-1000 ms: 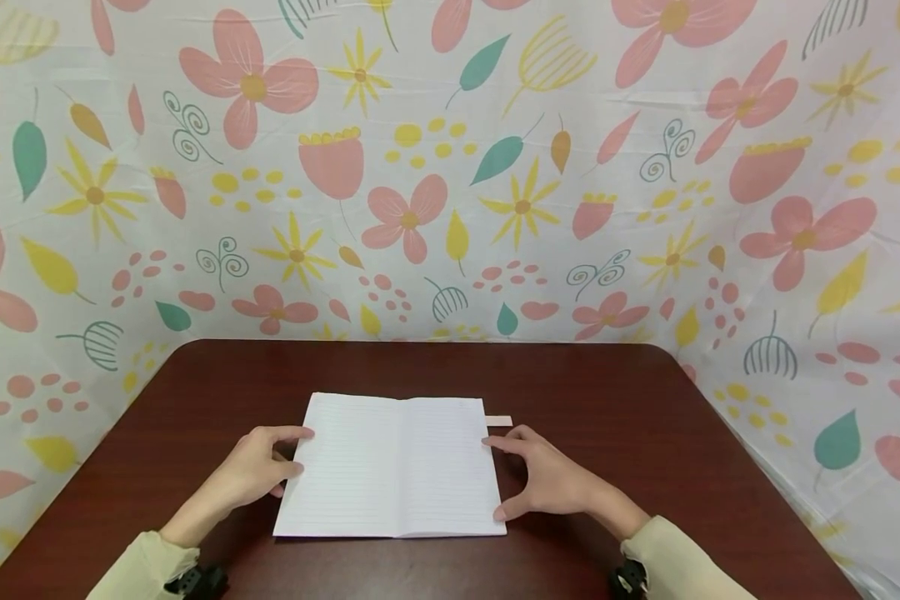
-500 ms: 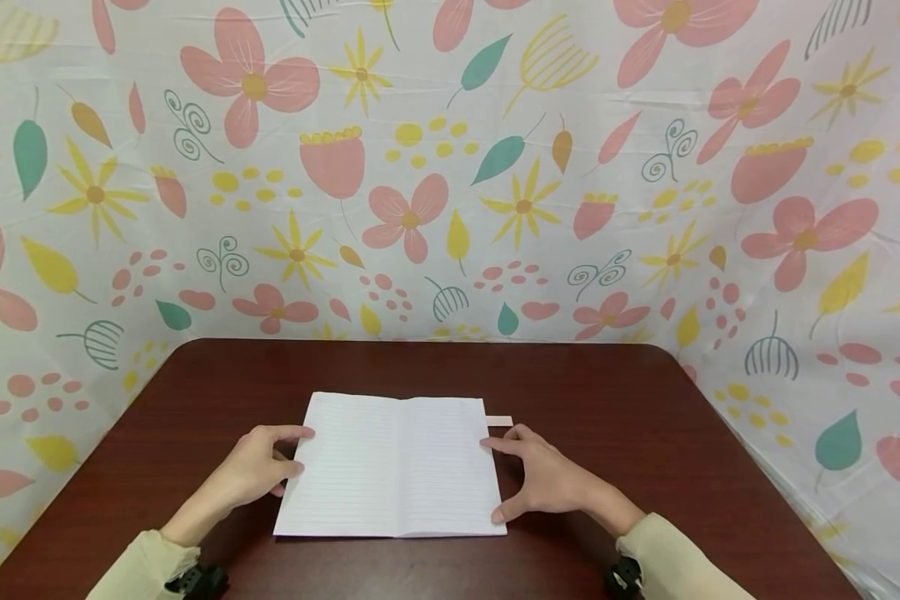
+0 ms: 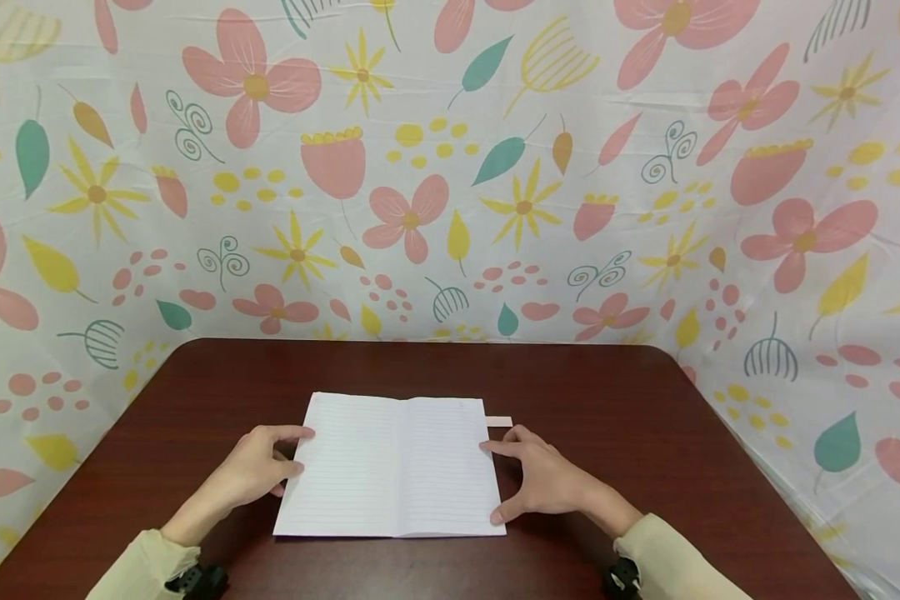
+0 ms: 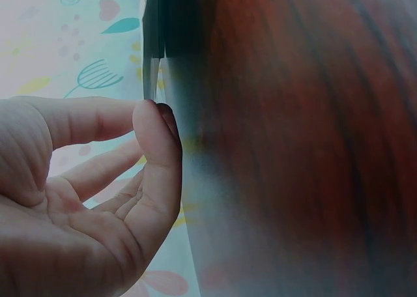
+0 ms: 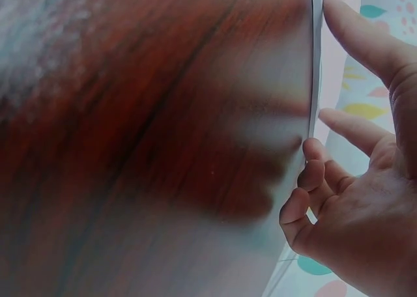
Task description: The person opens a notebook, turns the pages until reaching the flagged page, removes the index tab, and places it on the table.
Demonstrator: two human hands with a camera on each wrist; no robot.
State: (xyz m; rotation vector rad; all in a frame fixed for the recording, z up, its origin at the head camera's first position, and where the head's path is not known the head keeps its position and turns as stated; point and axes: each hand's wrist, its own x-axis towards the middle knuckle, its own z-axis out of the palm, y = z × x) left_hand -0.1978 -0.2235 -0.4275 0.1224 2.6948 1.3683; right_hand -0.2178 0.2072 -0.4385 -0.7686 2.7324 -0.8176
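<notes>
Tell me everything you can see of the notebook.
The notebook lies open, pages up, on the reddish-brown table, its white, ruled, paper-looking pages meeting at a central crease. A pale strip juts past its right edge near the far corner. The left hand and right hand grip its opposite side edges.

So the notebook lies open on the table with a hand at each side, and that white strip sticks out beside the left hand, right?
Not quite: the white strip sticks out beside the right hand, as the head view shows. The notebook does lie open on the table, a hand at each side.
</notes>
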